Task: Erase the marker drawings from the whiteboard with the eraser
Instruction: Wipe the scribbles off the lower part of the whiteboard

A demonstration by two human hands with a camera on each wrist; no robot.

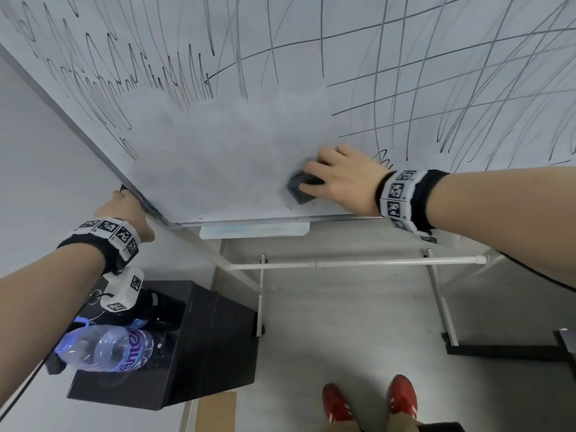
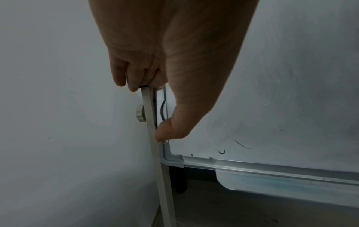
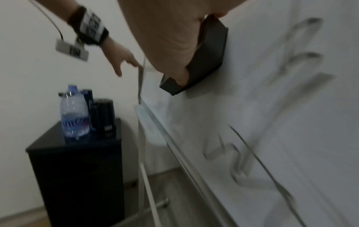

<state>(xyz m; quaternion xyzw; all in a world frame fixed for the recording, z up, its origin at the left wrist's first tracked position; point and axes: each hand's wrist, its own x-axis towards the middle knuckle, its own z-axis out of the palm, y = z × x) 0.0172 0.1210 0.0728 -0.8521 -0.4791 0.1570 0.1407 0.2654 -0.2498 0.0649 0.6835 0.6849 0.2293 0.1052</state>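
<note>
Fingers of the right hand [image 1: 339, 179] clamp the dark grey block eraser [image 1: 300, 190] flat against the scribbled white whiteboard [image 1: 218, 157] near its lower edge, while the left hand [image 1: 124, 210] grips the board's left metal frame edge [image 2: 149, 116], apparently to steady it.

The head camera looks steeply down the whiteboard [image 1: 218, 157]; both wrist cameras sit close beside it, sharing its lower left corner.

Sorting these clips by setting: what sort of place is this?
Probably an office or meeting room: a whiteboard on a wheeled stand, a black cabinet holding a water bottle, plain walls.
</note>
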